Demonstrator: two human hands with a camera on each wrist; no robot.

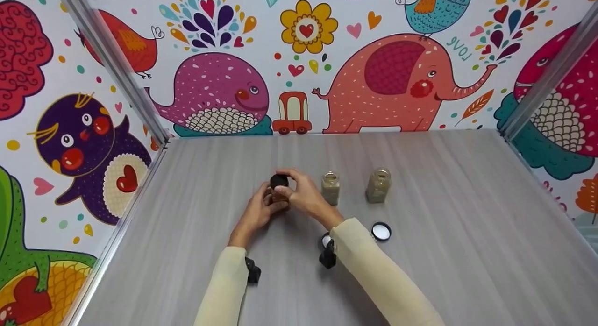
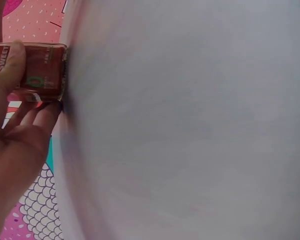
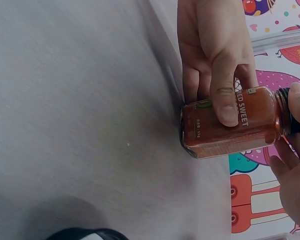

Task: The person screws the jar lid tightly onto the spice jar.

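Observation:
A square glass spice jar (image 3: 215,131) with red-orange powder and a label reading "SWEET" stands on the table, slightly left of centre. My left hand (image 1: 256,213) grips its body, thumb on one face and fingers behind. Over its mouth, my right hand (image 1: 302,194) pinches the black cap (image 1: 279,181) between thumb and fingers; some thread shows below the cap in the right wrist view. Just right of the hands are two uncapped jars of greenish-brown powder, a nearer jar (image 1: 331,189) and a farther jar (image 1: 378,186).
One black cap (image 1: 381,231) lies with its white inside up, right of my right forearm. Another cap (image 1: 325,241) is partly hidden behind the right wrist's camera (image 1: 328,257). Patterned panels (image 1: 224,92) with metal corner posts border the grey table (image 1: 448,251).

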